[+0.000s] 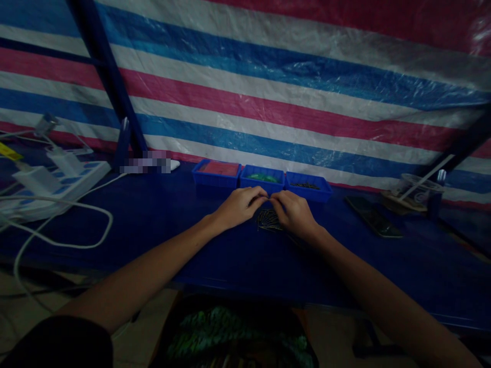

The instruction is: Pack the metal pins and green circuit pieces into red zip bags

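My left hand (pixel 241 204) and my right hand (pixel 293 210) meet over the blue table, fingertips pinched close together. Whatever lies between the fingertips is too small and dark to name. Just below them, a pile of thin, dark, screw-like pieces (pixel 267 220) rests on the table, partly covered by my right hand. Behind the hands three blue bins stand in a row. The left bin (pixel 216 180) holds flat pinkish-red pieces (pixel 219 168). Green pieces (pixel 263 177) lie in the middle bin (pixel 262 186). In the right bin (pixel 311 194) are small dark pieces (pixel 305 185).
On the left, a white power strip (pixel 86 181) with plugged-in chargers trails loose white cables (pixel 111 220). A dark phone (pixel 373 216) lies at the right, near a clear plastic cup (pixel 418 186) with a straw. Striped plastic sheeting (pixel 268 102) hangs behind the blue table (pixel 226 260).
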